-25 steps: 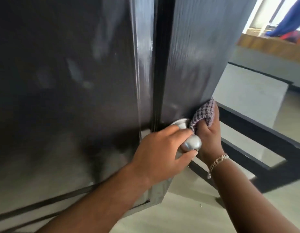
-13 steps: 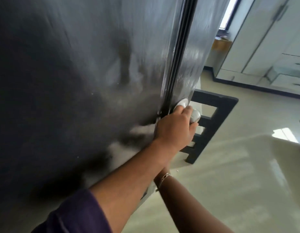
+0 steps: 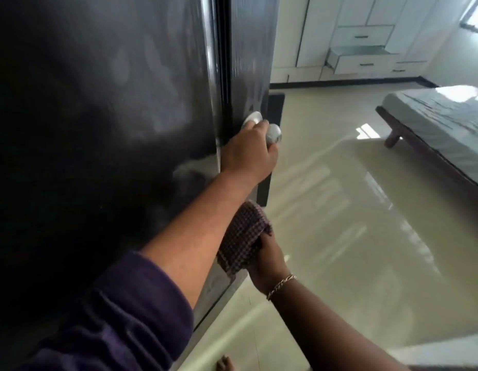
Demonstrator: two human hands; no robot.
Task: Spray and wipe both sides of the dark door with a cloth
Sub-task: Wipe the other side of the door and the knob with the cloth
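Dark door (image 3: 98,129) glossy, seemingly smeared; right hand (image 3: 267,259) grips cloth (image 3: 244,236)

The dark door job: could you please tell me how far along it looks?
Done, apparently: the near face of the dark door shows smeary wipe marks. In hand: the left hand grips the knob, while the right hand presses the checked cloth low on the edge. Left: the far face, hidden here.

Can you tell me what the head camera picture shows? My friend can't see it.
The left hand holds the silver knob of a dark door, while the right hand presses a checked cloth low on its edge. Behind are a shiny floor and a bed.
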